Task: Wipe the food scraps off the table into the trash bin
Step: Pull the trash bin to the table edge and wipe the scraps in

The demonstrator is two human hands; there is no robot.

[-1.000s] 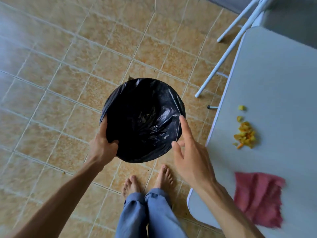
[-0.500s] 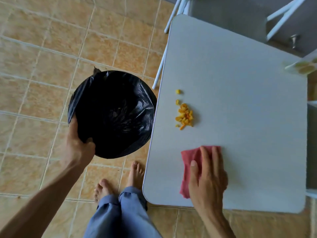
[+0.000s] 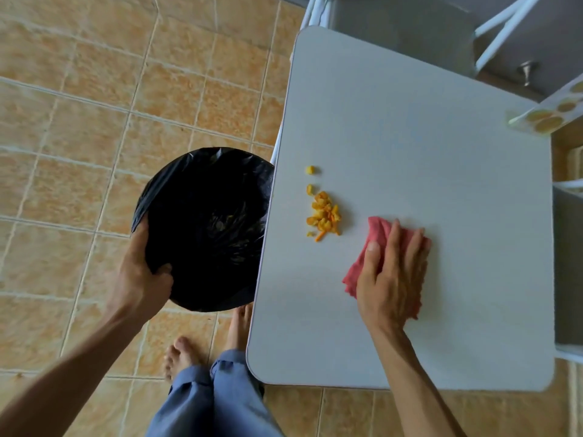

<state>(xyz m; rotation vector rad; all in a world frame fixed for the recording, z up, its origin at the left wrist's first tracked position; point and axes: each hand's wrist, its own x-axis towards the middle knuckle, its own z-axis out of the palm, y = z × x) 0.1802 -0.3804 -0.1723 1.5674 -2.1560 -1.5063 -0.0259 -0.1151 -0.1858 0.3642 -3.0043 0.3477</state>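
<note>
Nearest the camera, blue trouser legs (image 3: pixel 217 402) and bare feet (image 3: pixel 179 357) stand on tan floor tiles (image 3: pixel 79 127) with pale grout lines. The left hand (image 3: pixel 138 279) grips the near rim of a round trash bin (image 3: pixel 205 228) lined with a glossy, crinkled black plastic bag; its thumb hooks inside the rim and the fingers wrap the outside. The bin's right edge is tucked under the left edge of the table (image 3: pixel 426 127), and only a few faint yellowish bits show deep in the bag.

On the smooth, pale grey tabletop with rounded corners, the right hand (image 3: pixel 391 272) lies flat, fingers extended and close together, pressing a crumpled pink cloth (image 3: pixel 375 234). The cloth's rumpled edge sticks out past the fingertips on the left. Just beside that edge, apart from it, lies a small heap of yellow-orange food scraps (image 3: pixel 325 214), with two loose pieces a little farther away. The heap lies between the cloth and the bin.

Beyond the table, white chair legs (image 3: pixel 504 29) cross a grey surface.
</note>
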